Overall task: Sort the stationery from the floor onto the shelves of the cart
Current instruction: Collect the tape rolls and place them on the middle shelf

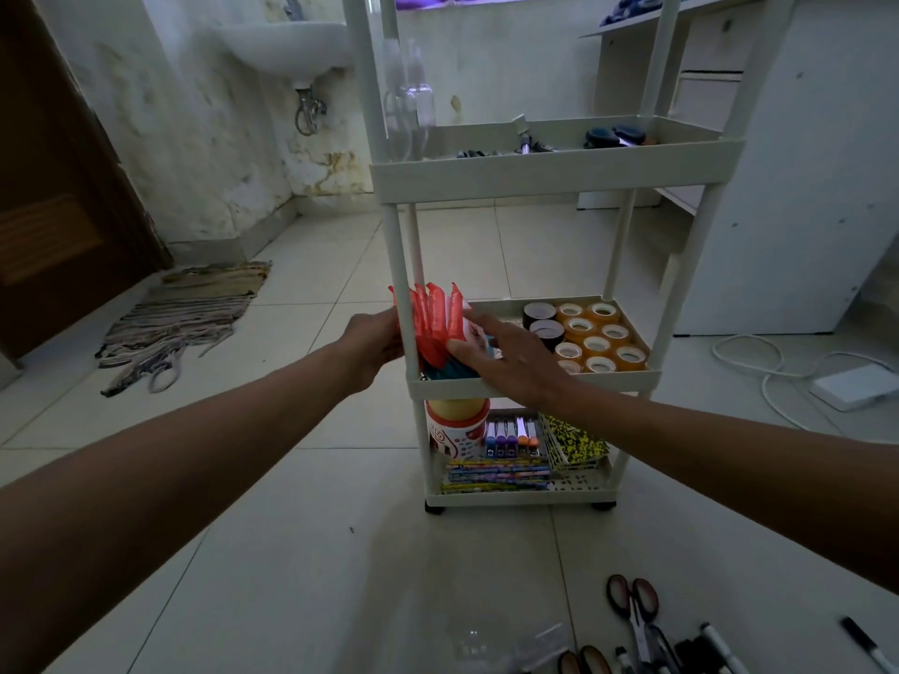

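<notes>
**Both hands at the cart's middle shelf with a bundle of red-topped packets**

Head view. A white tiered cart (530, 177) stands on a pale tiled floor (301, 552). At the left end of its middle shelf (535, 377), a bundle of packets with red tops (435, 323) stands upright, fanned out at the top, its lower part inside the shelf wall. The left hand (372, 345) grips the bundle from the left side, fingers closed against it by the cart's front-left post. The right hand (511, 360) lies on the bundle's right face, fingers spread and pressed flat on it, thumb low on the near side. To the right on the same shelf lie rolls of clear tape (601, 338) in rows, with two dark rolls (540, 321) just behind and left of them. The bottom shelf holds a red-and-white jar (455, 428), a row of markers (513, 437), a yellow-and-black patterned booklet (574, 442) and a flat stack of pencil boxes (496, 474). The upper shelf carries small dark items, too dim to identify. On the floor at lower right lie scissors (635, 610) and several pens (720, 649), well apart from the cart.
</notes>
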Tool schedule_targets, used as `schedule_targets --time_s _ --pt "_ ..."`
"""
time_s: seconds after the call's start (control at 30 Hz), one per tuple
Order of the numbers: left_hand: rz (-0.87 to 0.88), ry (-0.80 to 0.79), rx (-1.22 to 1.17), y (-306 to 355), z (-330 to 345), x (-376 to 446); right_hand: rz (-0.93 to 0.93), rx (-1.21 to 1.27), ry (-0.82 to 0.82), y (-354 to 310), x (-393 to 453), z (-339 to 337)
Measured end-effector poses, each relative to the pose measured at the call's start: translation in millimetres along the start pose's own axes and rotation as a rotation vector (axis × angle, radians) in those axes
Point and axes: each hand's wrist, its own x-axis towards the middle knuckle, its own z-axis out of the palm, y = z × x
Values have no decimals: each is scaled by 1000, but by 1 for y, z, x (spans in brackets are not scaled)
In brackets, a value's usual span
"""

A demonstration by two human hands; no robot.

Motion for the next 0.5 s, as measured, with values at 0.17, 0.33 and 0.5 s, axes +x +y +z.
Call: schedule_targets --time_s 0.17,0.33,0.5 --pt "52 -35 87 2 -6 11 18 -74 -15 2 2 3" --pt "53 -194 213 13 -10 14 6 -101 9 10 5 5" --pt "47 -291 244 12 -6 14 4 -62 50 14 6 2"
